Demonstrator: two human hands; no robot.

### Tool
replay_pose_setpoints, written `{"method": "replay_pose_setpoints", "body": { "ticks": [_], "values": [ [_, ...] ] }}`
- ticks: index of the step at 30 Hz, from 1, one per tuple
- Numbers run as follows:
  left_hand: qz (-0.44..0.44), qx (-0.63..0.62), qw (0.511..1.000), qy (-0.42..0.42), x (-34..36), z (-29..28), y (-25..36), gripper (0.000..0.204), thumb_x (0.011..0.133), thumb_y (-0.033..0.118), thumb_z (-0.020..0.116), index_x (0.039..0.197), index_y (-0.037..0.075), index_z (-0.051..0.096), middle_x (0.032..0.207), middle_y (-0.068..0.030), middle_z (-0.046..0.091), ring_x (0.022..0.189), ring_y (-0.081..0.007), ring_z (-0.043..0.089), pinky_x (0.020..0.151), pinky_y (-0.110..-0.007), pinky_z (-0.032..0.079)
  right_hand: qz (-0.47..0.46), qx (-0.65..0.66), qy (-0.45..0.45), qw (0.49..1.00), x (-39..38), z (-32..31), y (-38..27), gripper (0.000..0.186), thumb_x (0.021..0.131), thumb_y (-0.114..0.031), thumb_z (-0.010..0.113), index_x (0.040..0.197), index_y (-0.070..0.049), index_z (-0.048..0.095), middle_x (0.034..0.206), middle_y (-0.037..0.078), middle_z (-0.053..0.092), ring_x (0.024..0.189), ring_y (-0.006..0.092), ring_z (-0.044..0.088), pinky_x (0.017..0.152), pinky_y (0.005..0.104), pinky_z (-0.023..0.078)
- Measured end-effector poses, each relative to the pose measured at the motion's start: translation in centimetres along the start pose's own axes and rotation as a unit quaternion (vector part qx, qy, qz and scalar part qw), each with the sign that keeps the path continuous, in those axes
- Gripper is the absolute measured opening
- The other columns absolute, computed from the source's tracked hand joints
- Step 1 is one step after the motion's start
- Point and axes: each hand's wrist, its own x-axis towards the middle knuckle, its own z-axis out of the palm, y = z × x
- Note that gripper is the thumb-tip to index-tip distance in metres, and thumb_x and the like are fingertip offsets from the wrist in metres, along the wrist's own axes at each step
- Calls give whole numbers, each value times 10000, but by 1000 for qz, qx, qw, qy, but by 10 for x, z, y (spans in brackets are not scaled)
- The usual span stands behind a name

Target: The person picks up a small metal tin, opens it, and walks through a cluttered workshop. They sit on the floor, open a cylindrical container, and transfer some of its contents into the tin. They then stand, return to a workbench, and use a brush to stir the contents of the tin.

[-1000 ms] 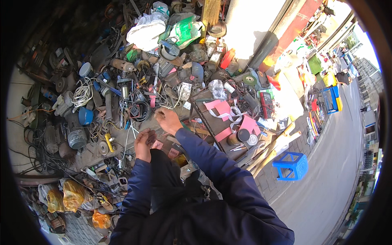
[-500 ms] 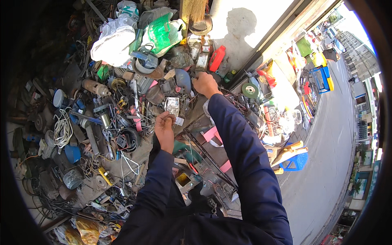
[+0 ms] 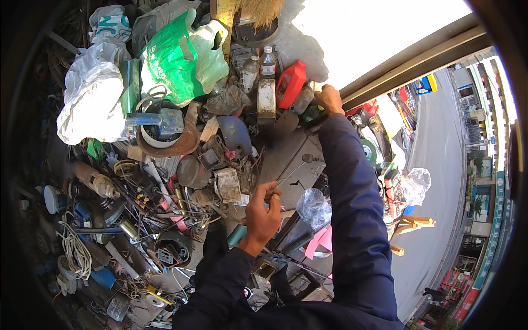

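Thin wire (image 3: 292, 174) seemingly pinched in the left hand (image 3: 262, 215); the right hand (image 3: 329, 100) curled, its hold impossible to tell.
One wire is angled up between the hands, fingertips presumably suiting its slimness; beyond, two clear bottles (image 3: 268, 66) are stood upright, likely against spilling, beside one red jug (image 3: 292, 85).

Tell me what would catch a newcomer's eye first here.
Probably the bright green-and-white plastic bag, left of centre near the top, with a bulging white bag to its left. Next comes the red plastic container at upper middle, standing right of two bottles; the person's right hand reaches out to its right.
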Motion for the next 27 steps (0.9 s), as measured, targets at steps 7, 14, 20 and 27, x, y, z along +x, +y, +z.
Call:
{"method": "replay_pose_setpoints", "body": {
  "ticks": [7, 14, 20, 27],
  "values": [
    [-25, 12, 999, -36, 39, -13, 3, 273, 993, 27, 611, 1262, -21, 618, 1026, -160, 743, 860, -217, 734, 798, -338, 573, 35, 55, 3, 998, 33, 66, -5, 452, 899, -311, 635, 1303, -111, 672, 1258, 239, 709, 1230, 429, 648, 1033, 500, 517],
    [-33, 14, 999, -33, 58, -20, -4, 268, 994, 37, 612, 1257, -10, 624, 1013, -160, 751, 900, -231, 746, 813, -348, 575, -29, 9, 36, 999, 53, 103, 9, 354, 888, -254, 622, 1170, -72, 734, 1163, 259, 720, 1104, 456, 687, 948, 527, 548],
    [-35, 21, 999, -22, 59, -15, 0, 265, 996, 20, 612, 1257, -26, 614, 1003, -109, 742, 895, -144, 674, 838, -304, 543, -31, -4, 82, 996, 58, 85, 8, 319, 864, -192, 593, 1093, -36, 751, 1096, 281, 724, 1064, 467, 690, 934, 520, 545],
    [-24, 8, 999, -25, 44, 3, 5, 272, 992, 19, 612, 1260, -21, 618, 1016, -99, 734, 901, -143, 671, 840, -302, 544, -42, -34, 52, 997, 37, -15, -19, 383, 850, -257, 603, 1127, -37, 750, 1093, 263, 739, 1061, 440, 703, 905, 480, 549]
  ]
}}
